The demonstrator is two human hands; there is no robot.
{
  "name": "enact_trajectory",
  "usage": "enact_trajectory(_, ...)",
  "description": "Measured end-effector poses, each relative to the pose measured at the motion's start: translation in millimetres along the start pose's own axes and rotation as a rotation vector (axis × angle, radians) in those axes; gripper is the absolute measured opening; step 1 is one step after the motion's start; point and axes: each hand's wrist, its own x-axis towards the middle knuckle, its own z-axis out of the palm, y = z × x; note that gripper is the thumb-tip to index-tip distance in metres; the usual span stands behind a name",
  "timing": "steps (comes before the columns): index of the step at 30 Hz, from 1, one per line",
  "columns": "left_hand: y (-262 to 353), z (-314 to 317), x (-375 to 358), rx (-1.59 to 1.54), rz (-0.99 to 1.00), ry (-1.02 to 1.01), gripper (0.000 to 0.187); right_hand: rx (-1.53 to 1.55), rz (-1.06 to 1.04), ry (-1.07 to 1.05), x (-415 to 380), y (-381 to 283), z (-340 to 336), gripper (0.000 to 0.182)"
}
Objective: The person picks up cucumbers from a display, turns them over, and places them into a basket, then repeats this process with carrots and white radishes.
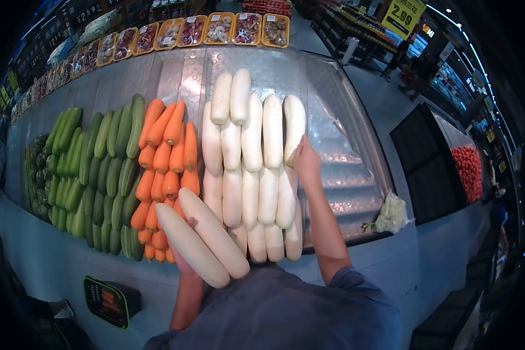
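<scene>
Two large white radishes (201,242) lie slantwise against my body, cradled by my left hand (184,264). Most of that hand is hidden beneath them, though a fingertip shows between the two. My right hand (307,162) is closed around the lower end of another white radish (296,119), at the upper right of the stacked rows of white radishes (251,198) on the metal display. Two more radishes (231,96) rest on top at the far end of the stack.
Left of the radishes are piled carrots (168,146), then cucumbers (111,175) and other green vegetables (64,169). Packaged trays (219,29) line the display's back edge. A bagged leafy vegetable (392,214) sits at the front right corner. A basket (112,301) holding carrots stands on the floor.
</scene>
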Motion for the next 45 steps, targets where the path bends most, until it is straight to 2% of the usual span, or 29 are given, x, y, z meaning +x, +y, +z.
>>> enact_trajectory(4,-3,1,7,-0.028,-0.009,0.025,0.063,0.009,0.054,0.004,-11,-3,-4,0.047)
enact_trajectory(12,5,-4,8,-0.077,0.029,0.051,0.065,0.001,0.037,0.123,-9,-3,17,0.071)
enact_trajectory(19,9,-15,9,-0.121,0.019,0.047,0.067,0.059,0.057,0.123,-22,-11,11,0.070)
enact_trajectory(22,12,-18,8,-0.132,0.014,0.048,0.068,0.037,0.055,0.129,-27,-17,4,0.060)
enact_trajectory(24,8,-34,10,-0.105,0.012,0.019,0.068,-0.306,-0.256,0.454,-28,-23,3,0.048)
enact_trajectory(25,9,-36,11,-0.078,0.009,-0.004,0.068,-0.296,-0.272,0.455,-24,-35,5,0.048)
enact_trajectory(27,11,-39,10,-0.085,0.037,0.001,0.068,-0.045,-0.443,0.510,-16,-61,12,0.042)
enact_trajectory(28,13,-37,8,-0.086,0.040,0.005,0.068,0.222,-0.252,0.183,-20,-94,3,0.042)
enact_trajectory(29,15,-34,7,-0.084,0.043,0.007,0.068,0.315,-0.190,0.031,-15,-115,8,0.044)
enact_trajectory(31,22,-26,4,-0.078,-0.014,0.055,0.077,0.306,-0.244,-0.008,-2,-149,28,0.055)
enact_trajectory(33,25,-25,0,-0.101,-0.018,0.032,0.077,0.294,-0.314,0.058,26,-157,67,0.059)
enact_trajectory(35,33,-24,-5,-0.125,-0.014,0.006,0.077,0.099,-0.315,0.226,46,-169,87,0.063)
enact_trajectory(37,43,-23,-10,-0.099,0.035,-0.041,0.078,0.079,-0.255,0.177,53,-184,84,0.066)
enact_trajectory(39,46,-36,-13,-0.099,0.093,-0.014,0.077,0.067,-0.083,0.026,55,-198,72,0.076)
enact_trajectory(41,47,-40,-13,-0.102,0.146,0.016,0.076,0.049,-0.075,0.026,64,-196,74,0.076)
enact_trajectory(43,47,-41,-12,-0.032,0.202,0.038,0.074,0.065,-0.180,0.120,78,-177,87,0.067)
enact_trajectory(44,47,-41,-12,0.004,0.230,0.048,0.073,0.040,-0.288,0.309,103,-146,116,0.058)
enact_trajectory(45,47,-40,-11,0.039,0.259,0.056,0.073,0.041,-0.290,0.308,102,-143,104,0.058)
